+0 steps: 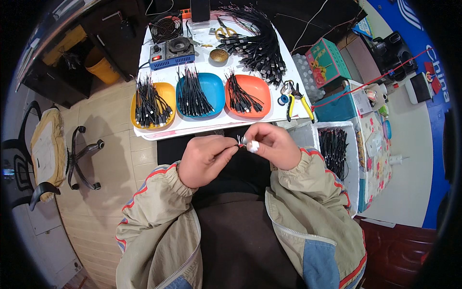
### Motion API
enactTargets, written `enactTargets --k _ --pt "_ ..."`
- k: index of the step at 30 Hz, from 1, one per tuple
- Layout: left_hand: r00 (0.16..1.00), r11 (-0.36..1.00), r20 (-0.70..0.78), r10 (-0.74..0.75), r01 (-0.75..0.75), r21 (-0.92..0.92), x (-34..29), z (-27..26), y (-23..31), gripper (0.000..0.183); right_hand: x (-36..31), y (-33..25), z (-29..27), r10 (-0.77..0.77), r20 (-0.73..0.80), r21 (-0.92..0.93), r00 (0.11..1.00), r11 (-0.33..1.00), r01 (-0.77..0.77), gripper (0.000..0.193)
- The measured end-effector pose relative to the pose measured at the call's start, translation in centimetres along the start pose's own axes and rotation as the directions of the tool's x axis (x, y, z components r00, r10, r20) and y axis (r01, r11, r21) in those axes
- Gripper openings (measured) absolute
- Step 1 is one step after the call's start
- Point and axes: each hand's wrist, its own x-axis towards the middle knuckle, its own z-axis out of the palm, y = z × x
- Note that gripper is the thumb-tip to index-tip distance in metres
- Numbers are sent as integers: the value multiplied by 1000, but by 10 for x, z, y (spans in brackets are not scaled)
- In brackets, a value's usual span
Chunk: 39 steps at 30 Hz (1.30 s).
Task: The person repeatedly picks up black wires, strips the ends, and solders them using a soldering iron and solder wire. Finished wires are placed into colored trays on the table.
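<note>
Above my lap, in front of the table edge, my two hands meet. My left hand (208, 158) pinches the end of a short cable, where thin white and red wires (241, 143) fan out; most of the cable is hidden. With thumb and fingertips together, my right hand (276, 145) grips those wires, and a white wrap (252, 146) shows at one finger. Just beyond the hands stand an orange tray (263, 102), a blue tray (219, 100) and a yellow tray (168, 95), each with a bundle of short black cables.
A blue soldering pot unit (172, 58), a fan (166, 28) and a small brass bowl (219, 57) stand farther back. Black cables (263, 53) are heaped at the back right, near yellow-handled wire strippers (303, 103). A white box (353, 159) of cables stands right.
</note>
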Motion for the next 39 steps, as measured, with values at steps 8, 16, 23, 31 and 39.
enactTargets --k 8,16,23,31,39 --pt "934 824 132 -331 354 -443 -5 0 -1 13 9 -14 8 -665 142 -747 733 414 521 24" --pt "979 950 29 -200 201 -241 -6 -2 -7 13 11 -4 10 -439 30 -566 898 733 377 16" --pt "902 567 312 -297 430 -703 -7 -11 -16 13 18 -10 2 -493 203 -519 846 679 520 24" --pt "875 434 308 -373 458 -776 -13 -3 -18 12 14 -11 12 -505 207 -627 838 589 510 25" --pt "891 75 262 -370 310 -948 -24 0 -11 13 15 -8 -11 -644 93 -815 759 389 429 26"
